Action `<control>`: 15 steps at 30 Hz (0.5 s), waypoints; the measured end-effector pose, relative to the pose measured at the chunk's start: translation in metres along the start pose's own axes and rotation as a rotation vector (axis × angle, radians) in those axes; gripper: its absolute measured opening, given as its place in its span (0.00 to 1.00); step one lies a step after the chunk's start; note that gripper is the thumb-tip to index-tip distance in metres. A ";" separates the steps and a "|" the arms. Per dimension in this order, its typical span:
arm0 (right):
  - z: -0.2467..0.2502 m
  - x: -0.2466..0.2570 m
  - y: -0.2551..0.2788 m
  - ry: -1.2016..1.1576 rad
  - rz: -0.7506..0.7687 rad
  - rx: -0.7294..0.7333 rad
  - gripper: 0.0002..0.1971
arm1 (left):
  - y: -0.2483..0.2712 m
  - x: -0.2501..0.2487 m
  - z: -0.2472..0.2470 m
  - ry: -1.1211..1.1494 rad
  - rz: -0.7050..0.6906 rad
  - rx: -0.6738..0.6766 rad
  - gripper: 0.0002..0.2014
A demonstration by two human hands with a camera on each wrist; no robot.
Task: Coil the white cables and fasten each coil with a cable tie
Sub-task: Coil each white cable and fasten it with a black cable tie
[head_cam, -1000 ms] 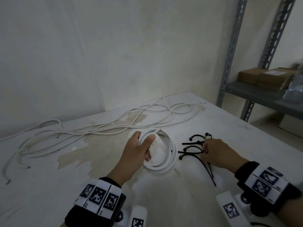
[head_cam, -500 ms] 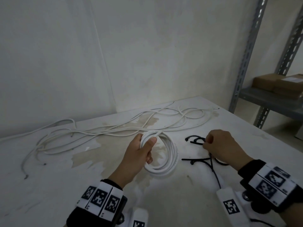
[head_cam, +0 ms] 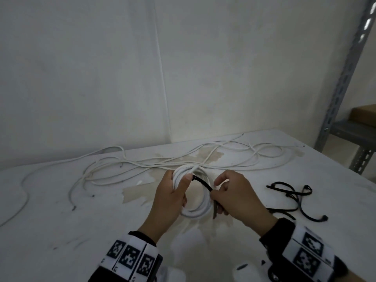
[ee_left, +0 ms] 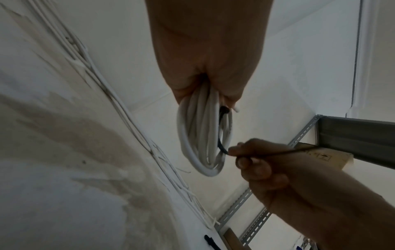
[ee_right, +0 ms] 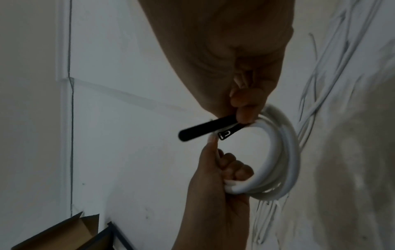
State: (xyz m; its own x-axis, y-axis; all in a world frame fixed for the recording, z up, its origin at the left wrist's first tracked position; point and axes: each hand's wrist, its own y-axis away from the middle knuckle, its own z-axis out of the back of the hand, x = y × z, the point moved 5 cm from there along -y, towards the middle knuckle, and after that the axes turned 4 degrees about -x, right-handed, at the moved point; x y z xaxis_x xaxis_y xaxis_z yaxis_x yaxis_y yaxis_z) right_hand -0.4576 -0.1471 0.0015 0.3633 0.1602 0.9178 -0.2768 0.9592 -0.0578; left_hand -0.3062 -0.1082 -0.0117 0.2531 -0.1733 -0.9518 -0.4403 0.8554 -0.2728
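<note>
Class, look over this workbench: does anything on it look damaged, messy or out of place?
Yes. The table top has a brown patch left of the coil, where the white surface looks stained or peeled. Behind it, loose white cables sprawl tangled across the table, not yet coiled. Spare black ties lie scattered at right.

All three views are dim and flat, with a grey cast and faint noise in the darker patches. In the head view the wall [head_cam: 203,68] is brightest toward the middle and fades to the corners, so the light perhaps comes from above. Straight lines bow near the edges: the shelf upright [head_cam: 345,74] leans inward. In the wrist views the nearest skin is dark and soft, and the loose cables [ee_right: 333,81] smear into streaks.
</note>
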 end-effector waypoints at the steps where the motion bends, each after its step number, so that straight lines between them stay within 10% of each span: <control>1: -0.006 0.004 -0.001 -0.020 -0.006 -0.003 0.08 | 0.001 0.001 0.004 -0.016 -0.011 -0.004 0.06; 15: -0.040 0.023 -0.002 -0.061 0.014 -0.004 0.10 | 0.007 -0.002 0.027 -0.238 -0.143 -0.004 0.09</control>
State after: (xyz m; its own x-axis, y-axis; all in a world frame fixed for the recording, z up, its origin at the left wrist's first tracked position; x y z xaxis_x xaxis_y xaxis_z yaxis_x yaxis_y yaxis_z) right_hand -0.4137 -0.1357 0.0070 0.3044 0.1591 0.9391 -0.2780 0.9579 -0.0722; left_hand -0.2865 -0.0886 -0.0081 0.5083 -0.1717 -0.8439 -0.3886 0.8288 -0.4027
